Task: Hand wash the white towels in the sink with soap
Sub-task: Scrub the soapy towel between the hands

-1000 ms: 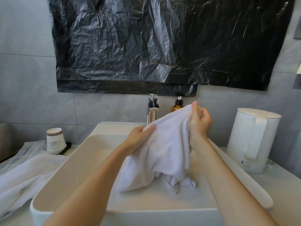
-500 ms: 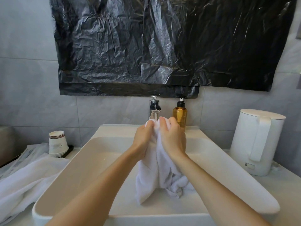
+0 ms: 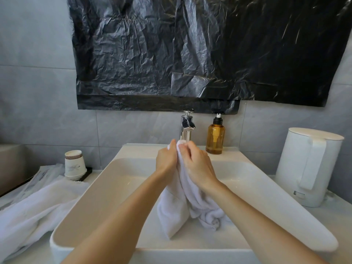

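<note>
Both hands were up over the sink [image 3: 114, 187], pressed together on the bunched top end of a white towel [image 3: 173, 210]. The left hand [image 3: 166, 161] was wrapped round the towel's left side with its fingers pointing up; the right hand [image 3: 198, 164] had its fingers curled over the same bunch from the right, and a small tuft of cloth poked out above the fingertips. Both were gripping, neither spread flat. The rest of the towel hung down between the forearms, and its lower end lay in a twisted heap on the basin floor, right of centre. Can't tell if the cloth was wet or soapy. The chrome faucet [image 3: 186, 126] stood on the back ledge directly behind the hands, no water stream visible. The amber pump soap bottle [image 3: 215, 140] stood upright just right of the faucet, on the same ledge and apart from the hands. A second white towel [image 3: 32, 212] lay spread on the surface [image 3: 339, 216] left of the sink, one edge touching the sink's rim. A stack of paper cups [image 3: 74, 165] sat upside down behind that towel on a small black tray [image 3: 88, 173]. A white electric kettle [image 3: 308, 166] stood on the surface right of the sink. Crinkled black plastic sheeting [image 3: 190, 54] hung on the grey tiled wall above the faucet.
</note>
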The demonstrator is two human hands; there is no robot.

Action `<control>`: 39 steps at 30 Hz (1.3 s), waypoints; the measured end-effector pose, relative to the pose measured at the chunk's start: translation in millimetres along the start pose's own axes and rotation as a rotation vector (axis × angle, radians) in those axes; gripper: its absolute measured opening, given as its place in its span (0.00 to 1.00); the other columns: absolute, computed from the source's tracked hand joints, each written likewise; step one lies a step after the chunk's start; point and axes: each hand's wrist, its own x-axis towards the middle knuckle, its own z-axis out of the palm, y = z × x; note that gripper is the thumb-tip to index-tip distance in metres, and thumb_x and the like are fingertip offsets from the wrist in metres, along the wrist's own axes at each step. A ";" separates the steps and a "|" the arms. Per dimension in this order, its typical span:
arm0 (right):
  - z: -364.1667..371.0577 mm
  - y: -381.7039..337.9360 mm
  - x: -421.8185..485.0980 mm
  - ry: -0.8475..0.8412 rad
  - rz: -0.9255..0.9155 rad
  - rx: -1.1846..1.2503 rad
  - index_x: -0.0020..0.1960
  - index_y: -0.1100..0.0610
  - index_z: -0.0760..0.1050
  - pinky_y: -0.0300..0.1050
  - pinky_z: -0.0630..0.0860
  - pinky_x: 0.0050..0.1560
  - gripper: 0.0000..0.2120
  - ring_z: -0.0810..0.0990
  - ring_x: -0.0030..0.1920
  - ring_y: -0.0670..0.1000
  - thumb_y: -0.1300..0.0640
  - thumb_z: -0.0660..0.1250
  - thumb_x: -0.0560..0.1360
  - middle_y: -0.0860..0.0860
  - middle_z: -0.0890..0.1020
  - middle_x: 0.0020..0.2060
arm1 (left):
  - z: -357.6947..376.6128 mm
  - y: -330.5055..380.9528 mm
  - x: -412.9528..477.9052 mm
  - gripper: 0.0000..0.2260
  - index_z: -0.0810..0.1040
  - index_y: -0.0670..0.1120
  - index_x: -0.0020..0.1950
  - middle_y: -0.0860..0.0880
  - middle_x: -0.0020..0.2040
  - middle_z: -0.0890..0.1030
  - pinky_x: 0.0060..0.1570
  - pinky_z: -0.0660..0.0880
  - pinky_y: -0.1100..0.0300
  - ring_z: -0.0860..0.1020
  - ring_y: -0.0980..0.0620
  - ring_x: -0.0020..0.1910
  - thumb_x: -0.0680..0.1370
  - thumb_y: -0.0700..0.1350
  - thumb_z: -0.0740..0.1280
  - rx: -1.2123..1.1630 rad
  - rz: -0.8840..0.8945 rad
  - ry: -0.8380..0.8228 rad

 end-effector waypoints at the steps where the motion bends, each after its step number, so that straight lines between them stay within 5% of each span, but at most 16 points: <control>1: 0.0 2.0 3.8 0.056 0.030 0.027 0.37 0.50 0.65 0.48 0.65 0.36 0.16 0.73 0.35 0.52 0.49 0.53 0.83 0.49 0.73 0.31 | 2.7 0.6 -1.5 0.22 0.79 0.39 0.55 0.43 0.52 0.82 0.52 0.73 0.55 0.79 0.45 0.52 0.82 0.57 0.57 0.003 0.012 -0.019; 6: -5.2 12.8 15.3 0.155 0.187 0.114 0.38 0.55 0.68 0.50 0.69 0.41 0.18 0.74 0.38 0.53 0.49 0.53 0.82 0.49 0.73 0.31 | 13.8 1.7 -10.0 0.23 0.79 0.41 0.55 0.43 0.50 0.83 0.46 0.74 0.57 0.81 0.47 0.51 0.83 0.58 0.55 -0.009 0.046 -0.111; 11: 3.4 1.0 -0.7 0.035 0.067 0.118 0.45 0.55 0.75 0.46 0.75 0.42 0.13 0.80 0.41 0.48 0.48 0.59 0.80 0.50 0.81 0.37 | 7.1 -0.7 -5.9 0.24 0.82 0.40 0.51 0.42 0.49 0.84 0.47 0.75 0.56 0.81 0.46 0.50 0.83 0.57 0.55 -0.027 0.036 -0.048; 17: -4.3 4.9 13.9 0.257 0.191 0.080 0.33 0.53 0.62 0.46 0.65 0.35 0.18 0.69 0.34 0.51 0.49 0.59 0.80 0.47 0.69 0.27 | 10.8 3.3 -10.6 0.19 0.80 0.42 0.47 0.47 0.42 0.81 0.39 0.72 0.58 0.79 0.49 0.42 0.81 0.55 0.57 -0.020 0.023 -0.124; 22: 1.4 1.2 -0.6 0.075 0.053 0.108 0.33 0.46 0.63 0.39 0.65 0.32 0.17 0.69 0.31 0.43 0.51 0.60 0.80 0.44 0.70 0.27 | 4.8 4.2 -8.9 0.19 0.80 0.40 0.48 0.46 0.42 0.81 0.37 0.71 0.59 0.77 0.49 0.41 0.82 0.53 0.57 -0.027 0.011 -0.093; 26: -2.0 10.1 17.0 0.177 0.209 0.112 0.32 0.53 0.64 0.47 0.67 0.36 0.18 0.70 0.34 0.52 0.50 0.59 0.79 0.48 0.70 0.28 | 7.0 5.4 -15.7 0.16 0.80 0.43 0.46 0.47 0.38 0.80 0.34 0.70 0.61 0.77 0.49 0.36 0.81 0.53 0.59 -0.058 -0.036 -0.179; 28: -5.3 15.2 17.2 0.244 0.238 0.155 0.31 0.53 0.63 0.47 0.66 0.36 0.18 0.69 0.33 0.51 0.50 0.60 0.79 0.47 0.69 0.27 | 10.4 5.0 -17.6 0.17 0.80 0.43 0.47 0.46 0.39 0.80 0.35 0.71 0.61 0.78 0.49 0.37 0.80 0.53 0.59 -0.052 -0.029 -0.228; 33: 3.4 10.2 2.4 0.050 0.049 0.169 0.39 0.52 0.74 0.45 0.73 0.38 0.11 0.78 0.37 0.47 0.50 0.62 0.78 0.46 0.79 0.32 | 2.0 8.2 -11.9 0.17 0.79 0.41 0.48 0.46 0.37 0.80 0.35 0.71 0.61 0.78 0.50 0.36 0.82 0.53 0.58 -0.087 -0.055 -0.172; 37: -4.0 18.2 18.0 0.260 0.236 0.123 0.38 0.58 0.71 0.51 0.73 0.40 0.17 0.77 0.38 0.56 0.48 0.58 0.80 0.52 0.76 0.32 | 6.5 4.9 -18.4 0.17 0.80 0.43 0.50 0.46 0.43 0.83 0.38 0.74 0.61 0.81 0.50 0.40 0.82 0.54 0.58 -0.051 -0.026 -0.284; 39: -5.2 16.5 8.2 0.229 0.151 0.061 0.37 0.53 0.69 0.49 0.72 0.36 0.16 0.76 0.36 0.53 0.47 0.58 0.80 0.50 0.75 0.30 | 8.1 5.2 -15.8 0.18 0.80 0.42 0.51 0.45 0.44 0.82 0.40 0.73 0.60 0.80 0.49 0.41 0.82 0.53 0.58 -0.038 -0.011 -0.252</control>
